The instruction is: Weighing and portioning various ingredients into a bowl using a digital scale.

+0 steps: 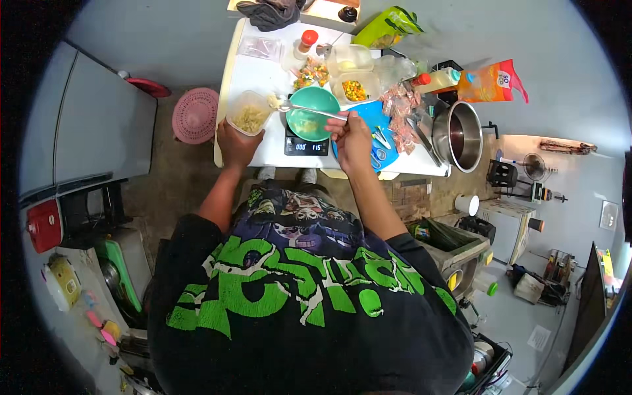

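Note:
My left hand [239, 144] grips a clear plastic tub [249, 112] holding pale shredded food, at the left end of the white table. In my right hand [353, 143] is a long-handled metal spoon [316, 111]. Its bowl carries a pale lump and hangs between the tub and a teal bowl [323, 100]. A little pale food lies in the bottom of the teal bowl, which sits on a black digital kitchen scale [306, 147] with a lit display. Beside my right hand, scissors with blue handles [379, 157] rest on a blue cutting board [360, 115].
Behind the teal bowl are a tub of diced mixed vegetables [354, 91], a bag of vegetables [312, 74] and a red-capped jar [307, 40]. To the right lie bags of pinkish meat [401, 106], a knife [424, 141] and a steel pot [458, 137]. A pink basket [195, 116] stands left of the table [256, 76].

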`<state>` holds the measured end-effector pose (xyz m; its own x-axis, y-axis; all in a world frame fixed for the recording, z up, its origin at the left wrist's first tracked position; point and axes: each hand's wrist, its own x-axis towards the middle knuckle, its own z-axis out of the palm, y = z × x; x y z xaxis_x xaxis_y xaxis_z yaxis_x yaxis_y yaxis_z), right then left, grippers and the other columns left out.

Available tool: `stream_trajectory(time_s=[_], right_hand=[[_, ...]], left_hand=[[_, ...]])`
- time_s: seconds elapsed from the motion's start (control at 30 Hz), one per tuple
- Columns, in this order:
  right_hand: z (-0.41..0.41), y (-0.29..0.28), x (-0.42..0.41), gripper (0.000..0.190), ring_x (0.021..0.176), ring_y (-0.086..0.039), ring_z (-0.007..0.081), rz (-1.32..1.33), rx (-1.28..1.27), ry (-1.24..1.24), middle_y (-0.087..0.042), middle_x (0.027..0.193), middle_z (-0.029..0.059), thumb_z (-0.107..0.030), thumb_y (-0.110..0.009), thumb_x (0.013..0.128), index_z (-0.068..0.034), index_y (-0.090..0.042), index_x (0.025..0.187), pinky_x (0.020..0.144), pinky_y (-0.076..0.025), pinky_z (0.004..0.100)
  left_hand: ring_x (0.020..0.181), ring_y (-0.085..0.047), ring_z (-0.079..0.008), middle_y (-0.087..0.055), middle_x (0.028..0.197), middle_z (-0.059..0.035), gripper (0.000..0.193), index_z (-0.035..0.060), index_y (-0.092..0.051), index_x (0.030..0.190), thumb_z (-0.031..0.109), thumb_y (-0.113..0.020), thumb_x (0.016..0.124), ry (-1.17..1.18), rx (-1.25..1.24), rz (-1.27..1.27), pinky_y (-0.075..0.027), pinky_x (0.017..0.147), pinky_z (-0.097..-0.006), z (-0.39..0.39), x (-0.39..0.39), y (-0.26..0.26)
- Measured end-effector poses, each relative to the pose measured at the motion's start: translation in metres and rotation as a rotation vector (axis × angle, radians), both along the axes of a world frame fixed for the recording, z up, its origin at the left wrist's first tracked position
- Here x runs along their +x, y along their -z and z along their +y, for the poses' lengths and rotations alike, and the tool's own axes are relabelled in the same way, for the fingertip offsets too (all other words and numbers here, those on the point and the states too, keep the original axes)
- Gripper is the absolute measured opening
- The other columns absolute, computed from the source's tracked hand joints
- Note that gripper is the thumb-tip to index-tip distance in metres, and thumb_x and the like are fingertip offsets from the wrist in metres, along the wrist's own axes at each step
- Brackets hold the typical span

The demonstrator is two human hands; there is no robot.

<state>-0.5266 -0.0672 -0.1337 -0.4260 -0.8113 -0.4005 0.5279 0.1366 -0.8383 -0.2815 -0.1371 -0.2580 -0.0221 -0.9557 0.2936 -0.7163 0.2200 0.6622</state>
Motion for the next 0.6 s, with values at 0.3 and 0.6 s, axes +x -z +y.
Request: stream_trajectory(time_s=[0.3, 0.6], right_hand=[[-0.002, -0.006, 0.001, 0.031, 0.069, -0.065, 0.0202, -0.07, -0.006, 0.028, -0.068, 0.087, 0.0173, -0.029, -0.039, 0.103, -0.001, -0.051, 0.106, 0.059, -0.046, 0.0274], [-0.004, 0.01, 0.031, 0.022, 0.073, -0.066, 0.0252, 0.71, -0.207, -0.205, -0.068, 0.092, 0.0149, -0.021, -0.049, 0.099, -0.001, -0.059, 0.102, 0.064, -0.05, 0.0329]], left_hand=[[0.105, -0.048, -0.0406, -0.049, 0.112, -0.0199, 0.087, 0.0008, -0.041, 0.123, 0.035, -0.086, 0.057, -0.024, 0.012, -0.007, -0.039, 0.09, -0.0513, 0.003, 0.0, 0.004], [0.105, -0.047, -0.0406, -0.049, 0.112, -0.0198, 0.087, 0.0006, -0.041, 0.123, 0.035, -0.086, 0.058, 0.04, 0.047, 0.032, -0.039, 0.089, -0.0505, -0.001, 0.002, -0.003]])
